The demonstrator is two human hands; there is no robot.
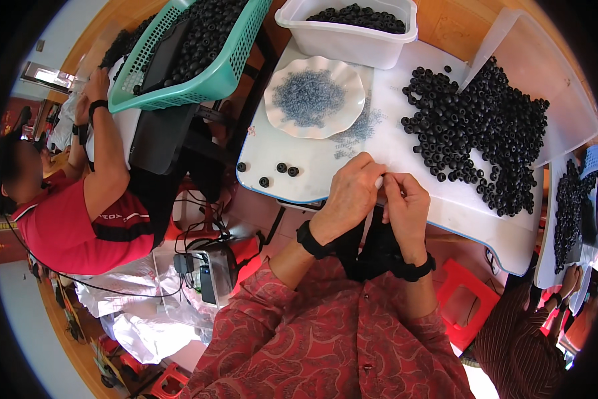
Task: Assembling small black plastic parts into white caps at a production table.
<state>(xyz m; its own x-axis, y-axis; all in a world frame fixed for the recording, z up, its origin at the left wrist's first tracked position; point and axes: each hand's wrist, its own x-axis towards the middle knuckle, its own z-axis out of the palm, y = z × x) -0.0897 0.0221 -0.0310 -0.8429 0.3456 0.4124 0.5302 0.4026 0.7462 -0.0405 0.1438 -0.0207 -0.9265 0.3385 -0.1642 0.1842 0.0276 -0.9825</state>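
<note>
My left hand (352,194) and my right hand (407,207) meet at the table's front edge, fingertips pinched close together. Something small and whitish (379,181) shows at the left fingertips; whether it is a held piece or a covered fingertip is unclear. What the right fingers pinch is hidden. Beyond the hands, a white wavy-rimmed plate (350,106) holds many small grey-blue translucent rings (309,98), with more spilled beside it. To the right spreads a heap of black round pieces with holes (445,133). A few single black pieces (282,167) lie left of my hands.
A white tub (359,45) of black pieces stands at the back. A clear plastic bin (552,86) lies tipped behind the heap. At left, a co-worker in red (89,223) works by a green basket (229,73). A red stool (468,302) stands at lower right, near another person (522,332).
</note>
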